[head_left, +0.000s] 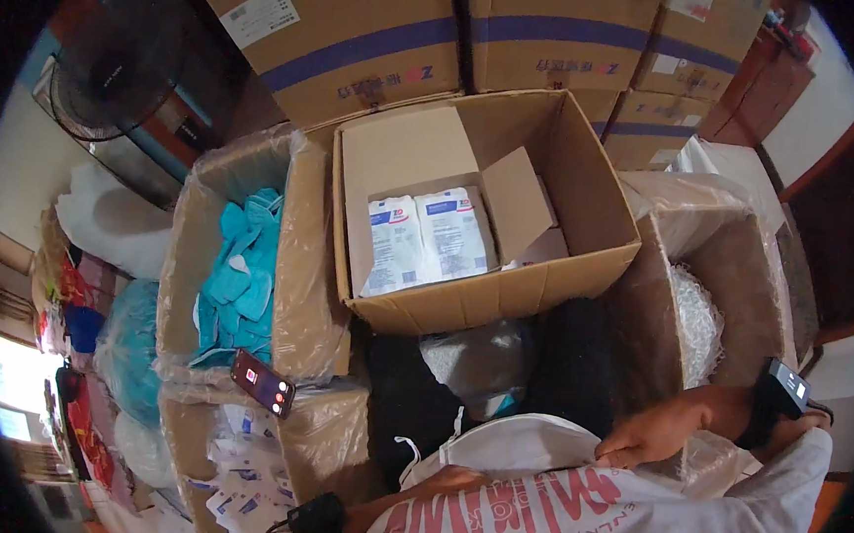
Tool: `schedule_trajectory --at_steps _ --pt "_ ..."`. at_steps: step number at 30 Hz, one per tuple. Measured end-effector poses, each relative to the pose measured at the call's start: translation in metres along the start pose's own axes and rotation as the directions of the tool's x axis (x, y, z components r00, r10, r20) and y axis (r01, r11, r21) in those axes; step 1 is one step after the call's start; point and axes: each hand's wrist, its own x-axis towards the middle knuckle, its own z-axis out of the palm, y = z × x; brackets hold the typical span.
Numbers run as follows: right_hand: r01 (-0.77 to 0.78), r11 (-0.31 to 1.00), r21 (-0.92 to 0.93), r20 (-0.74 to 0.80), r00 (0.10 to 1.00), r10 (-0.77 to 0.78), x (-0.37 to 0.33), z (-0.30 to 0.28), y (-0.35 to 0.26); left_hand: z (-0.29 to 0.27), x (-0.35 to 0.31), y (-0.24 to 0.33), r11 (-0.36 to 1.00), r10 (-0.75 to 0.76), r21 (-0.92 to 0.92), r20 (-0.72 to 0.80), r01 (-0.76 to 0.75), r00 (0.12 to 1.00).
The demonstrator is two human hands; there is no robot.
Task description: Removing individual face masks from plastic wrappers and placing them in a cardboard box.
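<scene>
Light-grey printed shirt (548,513) covers the person's front, its hem gaping beside the black trousers (574,366). The right hand (641,440) is curled nearly closed, pinching that hem; the left hand's (452,479) grip (fingers hidden) I cannot tell.

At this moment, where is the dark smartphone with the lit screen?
In the head view, left of centre, the dark smartphone with the lit screen is between the heap of teal pieces above and the small white packets below.
</scene>
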Motion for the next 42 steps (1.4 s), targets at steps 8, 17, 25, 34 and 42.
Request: schedule_trajectory --at_steps 8,17,25,34,42 --pt "-0.376 0.922 0.094 -0.428 0.821 0.378 -0.084 -0.023 -0.015 0.008 -0.006 0.003 0.997 -0.012 0.082 -0.069 0.017 0.998" --pt "0.456 0.705 0.543 -0.695 0.715 0.073 0.011 -0.064 0.029 -0.122 0.016 0.105 0.742 -0.007 -0.454 -0.741 -0.494 0.671" --pt "0.832 0.300 0.467 -0.808 0.539 -0.240 0.138 -0.126 -0.004 -0.144 0.014 0.177 0.313 0.421 -0.684 -0.523 -0.659 0.742" --pt "0.541 0.339 0.770 -0.427 0.831 -0.356 0.181 -0.075 -0.015 -0.174 0.011 0.180 0.414 0.393 -0.529 -0.630 -0.741 0.669" --pt "0.614 0.187 0.767 -0.511 0.760 -0.402 0.175 -0.062 -0.011 -0.187 0.007 0.166 0.377 0.255 -0.544 -0.717 -0.750 0.648"
